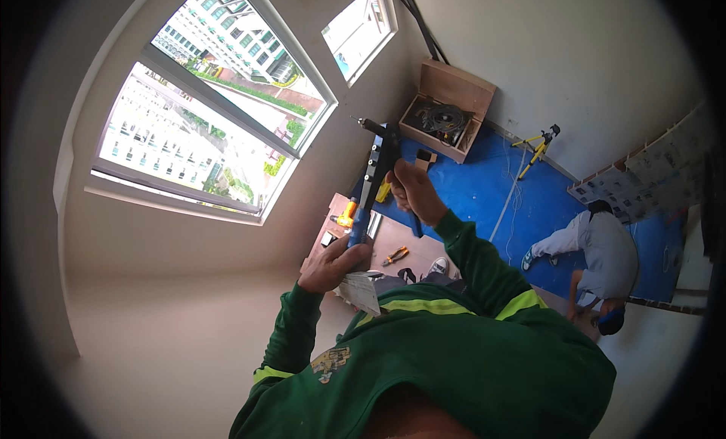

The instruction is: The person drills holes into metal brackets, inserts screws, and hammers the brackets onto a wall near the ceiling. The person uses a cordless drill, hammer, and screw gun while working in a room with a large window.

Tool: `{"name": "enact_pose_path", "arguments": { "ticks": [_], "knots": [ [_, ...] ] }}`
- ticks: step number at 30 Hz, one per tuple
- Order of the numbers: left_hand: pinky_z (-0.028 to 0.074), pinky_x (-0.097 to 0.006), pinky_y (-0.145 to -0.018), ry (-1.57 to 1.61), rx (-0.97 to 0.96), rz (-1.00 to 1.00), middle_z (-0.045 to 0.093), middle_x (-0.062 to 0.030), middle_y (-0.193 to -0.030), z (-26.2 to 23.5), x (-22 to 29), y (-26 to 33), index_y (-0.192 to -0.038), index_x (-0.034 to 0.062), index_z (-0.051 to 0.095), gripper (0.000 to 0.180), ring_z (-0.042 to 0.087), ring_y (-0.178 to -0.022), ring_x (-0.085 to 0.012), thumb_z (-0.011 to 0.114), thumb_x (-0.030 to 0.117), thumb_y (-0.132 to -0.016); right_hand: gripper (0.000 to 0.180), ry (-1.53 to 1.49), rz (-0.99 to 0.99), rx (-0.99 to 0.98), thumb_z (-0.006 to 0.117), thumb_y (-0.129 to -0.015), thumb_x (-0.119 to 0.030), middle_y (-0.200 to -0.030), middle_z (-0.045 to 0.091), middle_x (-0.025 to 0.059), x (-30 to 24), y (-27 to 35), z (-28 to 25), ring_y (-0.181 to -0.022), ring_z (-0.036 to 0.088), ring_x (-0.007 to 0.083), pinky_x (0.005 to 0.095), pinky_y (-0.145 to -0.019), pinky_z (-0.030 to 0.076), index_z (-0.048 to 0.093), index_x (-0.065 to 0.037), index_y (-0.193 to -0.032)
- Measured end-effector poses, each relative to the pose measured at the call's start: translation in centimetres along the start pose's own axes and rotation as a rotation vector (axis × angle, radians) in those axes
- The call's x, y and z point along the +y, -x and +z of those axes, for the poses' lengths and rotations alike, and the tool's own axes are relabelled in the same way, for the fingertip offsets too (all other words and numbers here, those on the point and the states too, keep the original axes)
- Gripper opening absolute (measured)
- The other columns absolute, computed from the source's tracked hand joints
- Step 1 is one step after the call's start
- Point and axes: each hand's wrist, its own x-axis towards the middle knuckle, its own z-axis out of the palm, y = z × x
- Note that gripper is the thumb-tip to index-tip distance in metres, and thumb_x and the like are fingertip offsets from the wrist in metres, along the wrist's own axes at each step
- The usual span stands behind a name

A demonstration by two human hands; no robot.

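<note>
In front of my chest I hold a black and blue hand riveter (369, 188) with both hands, tilted, its narrow metal tip pointing up toward the window. My left hand (334, 266) is closed round the blue grip at the lower end of one arm. My right hand (416, 191) is closed round the other, dark handle, whose end sticks out below the fist. Several small metal nosepieces line the near arm of the riveter. Just below my left hand is a pale flat piece (359, 291); I cannot tell what carries it.
A pinkish board (420, 238) holds an orange-handled pair of pliers (395, 255) and a yellow-orange cordless drill (346, 214). Beyond, on the blue floor sheet (491, 186), stand an open wooden box (431, 133) with cables and a yellow tripod (537, 148). Another person (605, 250) bends down at right.
</note>
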Motion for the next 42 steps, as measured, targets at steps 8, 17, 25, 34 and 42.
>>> {"name": "enact_pose_path", "arguments": {
  "ticks": [8,17,25,34,42],
  "knots": [
    [0.048,-0.027,-0.086,0.374,0.059,0.108,0.066,-0.0068,-0.112,-5.6,-5.0,0.8,-0.134,0.0010,0.061,0.045,0.064,-0.102,-0.0156,0.053,0.040,-0.113,0.068,-0.305,0.149,-0.564,0.045,-0.106,-0.075,-0.063,0.050,-0.0012,1.9,-2.7,2.3,-0.045,0.047,0.0101,0.0294,-0.053,0.048,0.057,-0.012,-0.083],
    [0.051,-0.037,-0.097,0.025,0.675,0.377,0.069,-0.0116,-0.119,-11.0,2.8,14.5,-0.147,0.0081,0.054,0.051,0.062,-0.112,-0.0176,0.049,0.048,-0.115,0.050,-0.341,-0.038,-0.215,0.047,-0.113,-0.061,-0.062,0.030,-0.0055,-0.5,-5.2,2.9,-0.042,0.028,0.0061,0.0256,-0.044,0.038,0.062,-0.014,-0.120],
    [0.056,-0.047,-0.084,-0.841,1.613,0.165,0.072,-0.0193,-0.107,-10.0,18.2,29.9,-0.141,0.0097,0.052,0.035,0.072,-0.095,-0.0376,0.061,0.027,-0.111,0.050,-0.150,-0.152,-0.448,0.049,-0.114,-0.053,-0.060,0.031,-0.0034,-6.5,-5.0,10.0,-0.043,0.030,0.0100,0.0303,-0.043,0.029,0.042,-0.018,-0.078],
    [0.053,-0.040,-0.070,-2.332,1.961,0.128,0.070,-0.0026,-0.096,-20.3,33.6,42.0,-0.138,0.0207,0.068,0.032,0.069,-0.088,-0.0207,0.067,0.029,-0.107,0.037,-0.202,-0.216,-0.700,0.052,-0.116,-0.044,-0.062,0.032,-0.0036,-9.0,-5.1,22.0,-0.044,0.031,0.0087,0.0298,-0.044,0.031,0.044,-0.018,-0.091],
    [0.058,-0.040,-0.076,-2.762,1.991,-0.237,0.068,-0.0029,-0.098,-28.6,44.8,47.3,-0.130,0.0224,0.070,0.025,0.072,-0.091,-0.0237,0.059,0.030,-0.109,0.027,-0.383,-0.110,-0.867,0.049,-0.117,-0.028,-0.068,0.036,-0.0029,-9.2,-8.0,33.2,-0.046,0.033,0.0109,0.0298,-0.045,0.030,0.043,-0.018,-0.093]
  ]
}}
